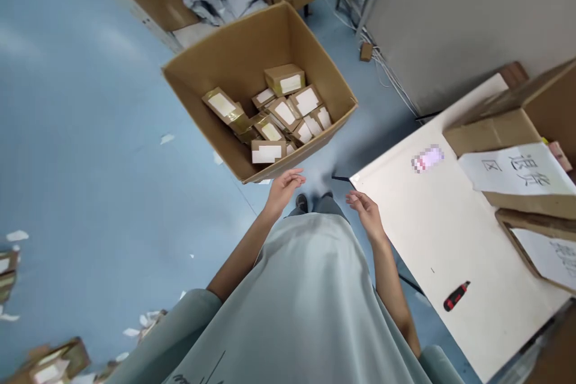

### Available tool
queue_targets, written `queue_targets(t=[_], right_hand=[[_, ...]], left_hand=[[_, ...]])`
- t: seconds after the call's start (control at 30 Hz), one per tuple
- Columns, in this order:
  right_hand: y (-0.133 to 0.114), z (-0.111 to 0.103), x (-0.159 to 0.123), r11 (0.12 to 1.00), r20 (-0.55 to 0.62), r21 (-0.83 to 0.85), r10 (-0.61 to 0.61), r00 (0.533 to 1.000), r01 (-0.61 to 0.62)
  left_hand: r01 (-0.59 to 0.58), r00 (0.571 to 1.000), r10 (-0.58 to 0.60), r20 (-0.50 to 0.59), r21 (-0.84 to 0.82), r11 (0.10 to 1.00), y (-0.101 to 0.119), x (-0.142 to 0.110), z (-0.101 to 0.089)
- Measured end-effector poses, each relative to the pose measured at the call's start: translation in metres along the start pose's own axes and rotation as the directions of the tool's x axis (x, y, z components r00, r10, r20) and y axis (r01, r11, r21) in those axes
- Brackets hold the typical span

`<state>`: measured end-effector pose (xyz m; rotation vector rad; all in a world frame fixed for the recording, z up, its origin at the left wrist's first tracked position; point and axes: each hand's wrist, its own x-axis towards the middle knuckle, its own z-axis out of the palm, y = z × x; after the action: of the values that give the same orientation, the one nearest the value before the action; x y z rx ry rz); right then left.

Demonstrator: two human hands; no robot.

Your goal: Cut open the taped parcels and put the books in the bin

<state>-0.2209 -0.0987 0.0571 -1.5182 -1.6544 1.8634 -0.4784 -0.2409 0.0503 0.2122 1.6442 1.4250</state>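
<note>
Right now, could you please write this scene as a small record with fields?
left hand: loosely curled, nothing visible in it, nearest the large open carton
right hand: loosely curled, nothing visible in it, beside the white table
carton contents: small labelled boxes
on table: red-and-black cutter, pixelated item
floor: blue, with white scraps

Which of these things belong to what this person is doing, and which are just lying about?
Probably in use, judging by nearness to the empty left hand and right hand:
large open carton
small boxes inside it

Seemingly just lying about:
red-and-black cutter on the white table
paper scraps on the floor
</note>
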Motion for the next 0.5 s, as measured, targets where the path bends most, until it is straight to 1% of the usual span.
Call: queue_targets(t=[0.1, 0.27, 0.4, 0.5], right_hand=[[-0.024, 0.026, 0.042, 0.998, 0.101, -0.066, 0.003, 0.995, 0.004], [-0.062, 0.072, 0.125, 0.993, 0.267, -0.116, 0.007, 0.964, 0.025], [-0.088, 0.118, 0.195, 0.989, 0.404, -0.145, 0.04, 0.914, 0.021], [-0.095, 0.154, 0.246, 0.984, 0.486, -0.175, 0.066, 0.872, 0.023]], left_hand=[[0.017, 0.993, -0.021, -0.112, -0.044, 0.999, 0.002, 0.017, -0.029], [0.072, 0.958, -0.103, -0.269, -0.123, 0.99, 0.003, 0.044, -0.064], [0.129, 0.898, -0.198, -0.392, -0.196, 0.972, 0.004, 0.073, -0.085], [0.206, 0.843, -0.28, -0.459, -0.205, 0.957, 0.001, 0.104, -0.1]])
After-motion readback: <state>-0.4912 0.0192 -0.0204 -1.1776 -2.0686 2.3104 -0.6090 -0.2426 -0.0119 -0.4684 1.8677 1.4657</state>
